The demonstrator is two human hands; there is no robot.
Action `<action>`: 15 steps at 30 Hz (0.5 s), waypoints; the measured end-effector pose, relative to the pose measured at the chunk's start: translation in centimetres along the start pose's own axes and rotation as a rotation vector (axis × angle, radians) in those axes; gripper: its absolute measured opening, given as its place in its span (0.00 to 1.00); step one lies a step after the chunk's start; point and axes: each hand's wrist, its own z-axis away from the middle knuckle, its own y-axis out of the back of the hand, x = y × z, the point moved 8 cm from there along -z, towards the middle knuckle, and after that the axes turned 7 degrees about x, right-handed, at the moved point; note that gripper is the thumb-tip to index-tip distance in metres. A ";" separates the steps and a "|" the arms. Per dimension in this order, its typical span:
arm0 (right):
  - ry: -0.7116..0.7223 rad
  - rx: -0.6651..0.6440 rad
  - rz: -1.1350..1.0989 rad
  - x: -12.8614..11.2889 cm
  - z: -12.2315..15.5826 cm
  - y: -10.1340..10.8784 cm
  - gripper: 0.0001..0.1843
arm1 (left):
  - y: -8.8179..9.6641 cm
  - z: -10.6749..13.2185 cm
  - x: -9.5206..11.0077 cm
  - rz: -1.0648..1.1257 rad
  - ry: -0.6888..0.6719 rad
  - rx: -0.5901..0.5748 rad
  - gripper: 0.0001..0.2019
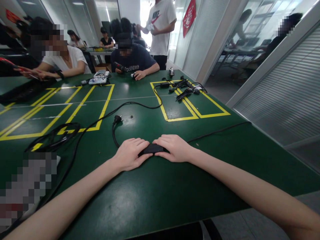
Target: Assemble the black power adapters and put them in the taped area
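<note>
Both my hands grip a black power adapter [153,148] from its two ends, low over the green table [120,196]. My left hand [132,153] is closed round the left end, with the thumb along the near side. Round the right end, my right hand [173,148] is closed in the same way. The palms and the adapter's ends are hidden. A thick black cord with a plug [118,118] curves out behind my left hand and lies on the tabletop. From behind my right hand a thinner black cable [220,130] runs to the table's right edge.
Yellow tape [180,118] marks rectangles on the table. Black cables and small parts [183,90] lie at the back right; a coiled cable [53,138] lies left. A power strip [98,78] sits near two seated people. Another person [162,30] stands behind. A blurred-out object lies front left.
</note>
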 end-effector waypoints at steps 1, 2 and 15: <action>0.013 -0.001 0.028 0.0 0.0 0.0 0.18 | 0.0 0.0 0.0 -0.010 -0.001 0.007 0.17; 0.023 0.000 0.055 0.0 0.0 0.1 0.19 | 0.1 0.0 0.0 -0.020 0.000 0.015 0.17; 0.112 0.013 0.178 -0.4 0.2 0.2 0.24 | 0.3 0.2 0.7 -0.090 -0.069 0.071 0.16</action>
